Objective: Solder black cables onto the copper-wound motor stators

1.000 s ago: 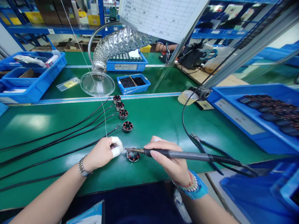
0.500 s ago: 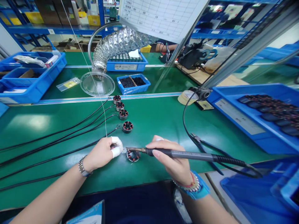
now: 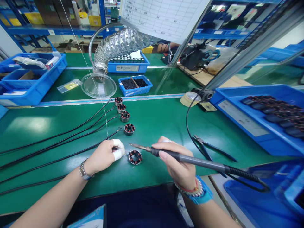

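Small change since half a second ago: the left hand [image 3: 106, 155] has been kept where it was, but the soldering iron [image 3: 204, 162] has been lifted. Its tip was laid across the wound ring [image 3: 135, 162] before; now it's held up and clear, just above it. With the handle's back end dropped a bit, more of the pliers [image 3: 220, 151] has been uncovered at right.

Bins, left to right: the big blue divided bin [image 3: 48, 83] is loaded with plastic-wrapped stuff and a brown piece. In the labelled blue tray [image 3: 142, 67], rows of small parts are topped by a white scrap. The little blue tray [image 3: 133, 92] is split by a divider, with black bits on both sides. In the right-hand blue bin [image 3: 237, 122], dark parts with coppery windings are lined up.

As for grip — white-covered fingertips [image 3: 118, 154] of the left hand are pressed together on thin wire ends [image 3: 125, 153], right beside the ring, which is set on the green bench [image 3: 156, 126] between both hands. The iron is pinched between thumb and fingers of the right hand [image 3: 179, 164].
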Demonstrator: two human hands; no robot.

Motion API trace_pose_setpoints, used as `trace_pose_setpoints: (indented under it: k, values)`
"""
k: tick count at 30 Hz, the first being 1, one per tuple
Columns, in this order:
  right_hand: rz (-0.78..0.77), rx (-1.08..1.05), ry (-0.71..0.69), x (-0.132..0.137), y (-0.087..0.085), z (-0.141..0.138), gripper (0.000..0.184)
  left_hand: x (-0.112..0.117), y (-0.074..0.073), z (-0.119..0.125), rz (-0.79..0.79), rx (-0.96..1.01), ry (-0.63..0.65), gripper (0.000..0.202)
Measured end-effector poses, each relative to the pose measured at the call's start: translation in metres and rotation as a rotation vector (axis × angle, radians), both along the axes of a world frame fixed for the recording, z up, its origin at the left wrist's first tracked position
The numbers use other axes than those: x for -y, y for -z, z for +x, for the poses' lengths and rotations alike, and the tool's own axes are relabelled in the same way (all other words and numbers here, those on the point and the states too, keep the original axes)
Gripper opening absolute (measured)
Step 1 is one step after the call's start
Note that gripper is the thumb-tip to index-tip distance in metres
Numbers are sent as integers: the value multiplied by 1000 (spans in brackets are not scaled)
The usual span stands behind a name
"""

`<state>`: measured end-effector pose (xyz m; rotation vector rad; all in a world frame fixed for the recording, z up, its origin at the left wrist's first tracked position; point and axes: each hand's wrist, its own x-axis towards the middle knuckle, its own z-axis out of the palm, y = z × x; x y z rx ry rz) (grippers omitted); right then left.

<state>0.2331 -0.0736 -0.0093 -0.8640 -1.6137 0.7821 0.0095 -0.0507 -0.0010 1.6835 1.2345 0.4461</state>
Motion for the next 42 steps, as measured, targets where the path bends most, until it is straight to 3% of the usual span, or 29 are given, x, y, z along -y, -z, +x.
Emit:
trace_pose_setpoints:
  k: [4, 7, 15, 20, 33, 42]
  values:
    - [57, 68, 114, 1, 3, -4, 19, 0, 0, 0, -6, 9, -11, 9]
    - [63, 82, 122, -2, 5, -16, 18, 0, -1, 0, 0, 4, 1, 10]
    - [-5, 278, -109, -13, 10, -52, 29, 3, 2, -3, -28, 68, 33, 21]
    - [110, 353, -74, -9, 9, -51, 23, 4, 0, -6, -164, 137, 56, 23]
    - [255, 376, -116, -5, 21, -47, 25, 3, 0, -6, -107, 65, 69, 28]
    - [233, 352, -133, -3, 22, -48, 26, 4, -1, -5, -128, 38, 71, 29]
